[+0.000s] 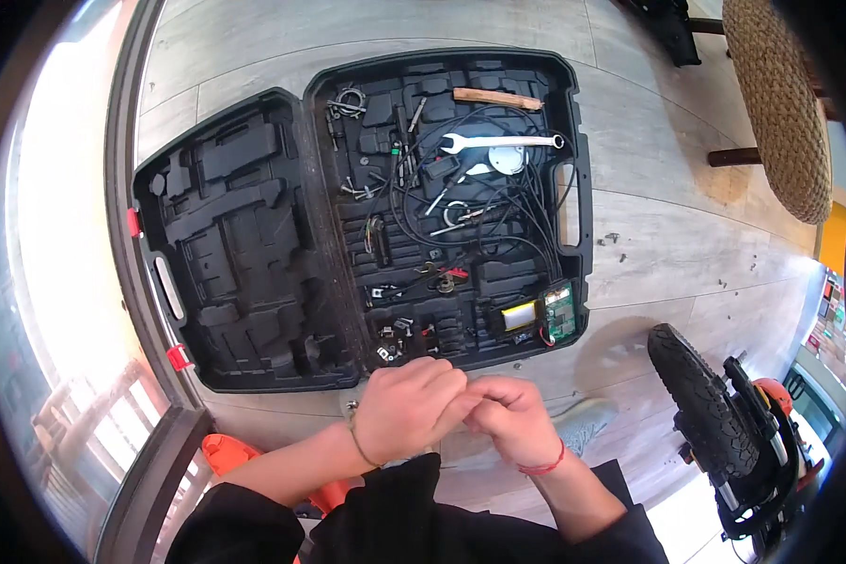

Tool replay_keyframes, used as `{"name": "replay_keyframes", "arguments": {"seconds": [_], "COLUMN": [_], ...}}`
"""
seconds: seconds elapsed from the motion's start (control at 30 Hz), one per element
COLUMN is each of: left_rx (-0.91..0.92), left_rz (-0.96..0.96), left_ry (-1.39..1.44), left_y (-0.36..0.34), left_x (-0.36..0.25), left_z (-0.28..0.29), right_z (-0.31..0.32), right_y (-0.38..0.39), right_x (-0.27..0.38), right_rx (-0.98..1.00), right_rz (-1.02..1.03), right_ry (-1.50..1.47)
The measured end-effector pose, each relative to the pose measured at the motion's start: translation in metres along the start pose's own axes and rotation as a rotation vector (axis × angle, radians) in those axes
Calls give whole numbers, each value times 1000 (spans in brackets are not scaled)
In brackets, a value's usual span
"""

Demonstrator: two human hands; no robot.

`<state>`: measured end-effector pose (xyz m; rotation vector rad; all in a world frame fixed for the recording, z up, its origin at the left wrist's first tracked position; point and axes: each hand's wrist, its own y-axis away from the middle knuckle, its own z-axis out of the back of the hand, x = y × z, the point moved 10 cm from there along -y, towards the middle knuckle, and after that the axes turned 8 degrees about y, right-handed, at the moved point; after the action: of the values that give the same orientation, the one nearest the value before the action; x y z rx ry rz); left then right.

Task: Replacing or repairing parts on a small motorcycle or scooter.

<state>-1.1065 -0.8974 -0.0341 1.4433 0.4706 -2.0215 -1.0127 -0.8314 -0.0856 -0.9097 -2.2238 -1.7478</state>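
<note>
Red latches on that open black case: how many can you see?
2, both along the left edge of the case lid: an upper latch and a lower latch. No others show.

The person's left hand [412,406] meets the right hand [515,423] over there — fingers curled — by an open black case [240,249], a wrench [508,142] and cables [542,221] inside.

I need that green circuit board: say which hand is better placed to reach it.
Likely the right hand: it is nearer the green circuit board at the near right corner of the black case; the left hand is farther left.
</note>
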Motion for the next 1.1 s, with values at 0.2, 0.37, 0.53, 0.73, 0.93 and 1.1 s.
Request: {"name": "replay_keyframes", "arguments": {"seconds": [0.2,0.37,0.53,0.73,0.93,1.1], "left_rx": [150,181,88,-203,-294,-325], "left_rz": [44,-296,-294,-166,-63,-35], "left_ry": [1,-6,1,66,76,109], "left_y": [4,4,4,7,13,10], "left_x": [11,-9,-5,-4,-2,-1], "left_z": [-22,-15,-3,17,16,14], "right_z": [7,-17,-30,-27,-19,-15], "right_y": [-3,8,7,5,13,16], "right_x": [-22,-31,-22,10,18,25], "right_rx": [78,258,184,40,-19,-82], "right_rz": [-95,-358,-331,26,208,231], "right_ry": [-121,-379,-405,44,89,169]}}
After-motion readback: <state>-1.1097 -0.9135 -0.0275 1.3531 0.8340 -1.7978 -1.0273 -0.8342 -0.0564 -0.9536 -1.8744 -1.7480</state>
